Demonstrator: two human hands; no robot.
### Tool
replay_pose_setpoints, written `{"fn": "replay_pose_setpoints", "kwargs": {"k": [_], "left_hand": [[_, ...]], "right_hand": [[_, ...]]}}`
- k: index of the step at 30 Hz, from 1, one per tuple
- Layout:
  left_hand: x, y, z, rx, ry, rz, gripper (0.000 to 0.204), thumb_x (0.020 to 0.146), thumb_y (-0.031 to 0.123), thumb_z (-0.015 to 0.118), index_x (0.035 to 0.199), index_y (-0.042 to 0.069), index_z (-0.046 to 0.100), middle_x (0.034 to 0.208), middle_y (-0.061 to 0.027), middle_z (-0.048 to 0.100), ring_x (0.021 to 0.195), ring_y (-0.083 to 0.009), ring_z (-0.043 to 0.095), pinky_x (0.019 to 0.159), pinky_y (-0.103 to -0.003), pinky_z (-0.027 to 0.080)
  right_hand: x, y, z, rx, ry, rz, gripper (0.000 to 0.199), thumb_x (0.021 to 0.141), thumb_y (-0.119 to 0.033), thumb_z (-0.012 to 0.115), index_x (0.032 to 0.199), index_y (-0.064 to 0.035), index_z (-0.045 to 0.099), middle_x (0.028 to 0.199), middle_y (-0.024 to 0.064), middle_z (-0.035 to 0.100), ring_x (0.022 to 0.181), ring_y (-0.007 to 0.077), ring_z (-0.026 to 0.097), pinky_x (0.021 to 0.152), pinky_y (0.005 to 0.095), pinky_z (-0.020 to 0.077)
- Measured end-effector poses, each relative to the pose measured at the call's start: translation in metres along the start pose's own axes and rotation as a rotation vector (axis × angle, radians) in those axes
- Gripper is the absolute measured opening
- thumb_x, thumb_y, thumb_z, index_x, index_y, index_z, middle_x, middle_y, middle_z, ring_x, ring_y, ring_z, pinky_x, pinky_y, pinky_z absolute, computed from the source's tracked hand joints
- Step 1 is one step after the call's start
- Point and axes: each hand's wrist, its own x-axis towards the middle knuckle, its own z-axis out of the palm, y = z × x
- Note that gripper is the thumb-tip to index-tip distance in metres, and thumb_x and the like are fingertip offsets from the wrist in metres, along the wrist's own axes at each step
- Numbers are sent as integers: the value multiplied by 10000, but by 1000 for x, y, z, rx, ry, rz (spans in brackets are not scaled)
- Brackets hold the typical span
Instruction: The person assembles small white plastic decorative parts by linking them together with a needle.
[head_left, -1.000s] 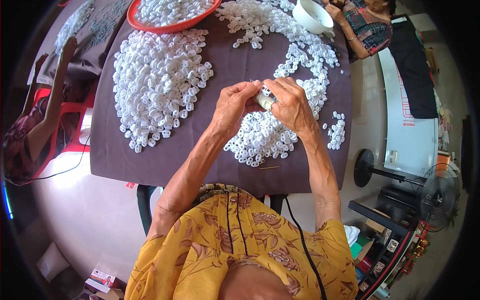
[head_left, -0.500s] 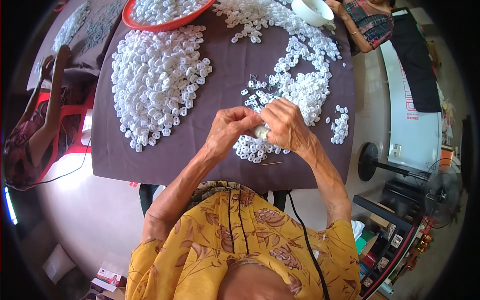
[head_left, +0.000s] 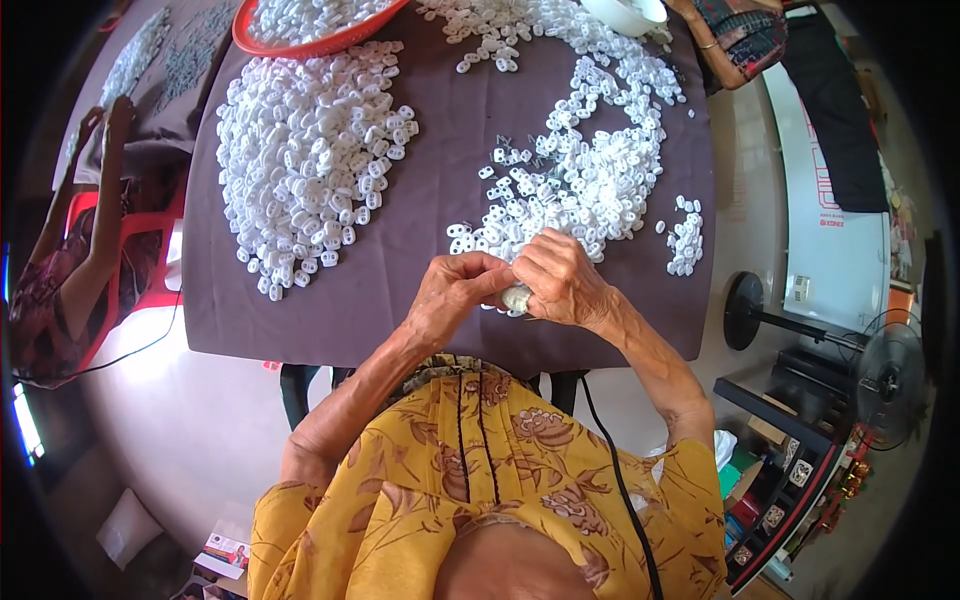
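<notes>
My left hand and my right hand meet close to the table's near edge, thumbs and fingers pinched together. Whatever lies between the fingertips is too small or too hidden to name. A pale, whitish wrapped-looking piece shows at the right hand's fingers; I cannot tell whether it is worn or held. Just beyond the hands spreads a heap of small white oval plastic pieces, each with two dark openings. Small dark metal pieces lie at that heap's left side.
A larger heap of the white pieces covers the table's left part, below a red basin full of them. A small cluster lies at right. A white bowl stands far right by a person's arm. Another person's hands work at left.
My joined hands have come down nearer the table's front edge, uncovering more of the heap beyond them. The view has shifted slightly. The far-right person's hand has left the picture at the top.
</notes>
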Motion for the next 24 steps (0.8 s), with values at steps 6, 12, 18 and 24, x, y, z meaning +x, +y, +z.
{"fn": "replay_pose_setpoints", "kwargs": {"k": [6, 12, 18, 24], "left_hand": [[-2, 7, -2, -39, 15, -3, 221, 814, 169, 615, 841, -50, 611, 738, -75, 609, 644, -119, 575, 617, -240, 475], [2, 33, -28, 238, 306, 252, 179, 793, 163, 624, 860, 0, 657, 701, -74, 635, 615, -115, 577, 606, -243, 479], [12, 53, -93, 473, 659, 490, 189, 787, 184, 627, 887, 27, 663, 685, -60, 633, 586, -94, 566, 551, -227, 463], [7, 64, -133, 787, 862, 529, 209, 801, 144, 603, 952, 3, 634, 703, -56, 630, 634, -99, 581, 592, -227, 467]], "right_hand": [[5, 5, 1, -17, -53, -21, 167, 556, -44, 611, 602, -34, 451, 571, 72, 471, 514, 219, 472, 497, 334, 376], [39, 33, -4, 40, 26, 116, 138, 623, 23, 571, 760, 11, 573, 693, 131, 586, 604, 257, 568, 577, 357, 444], [50, 77, 28, -304, 14, 224, 190, 654, 54, 506, 813, -15, 583, 726, 117, 583, 661, 282, 574, 626, 366, 440], [53, 79, 37, -287, -47, 218, 142, 616, 82, 490, 681, -43, 502, 645, 87, 513, 665, 261, 543, 607, 373, 377]]}}
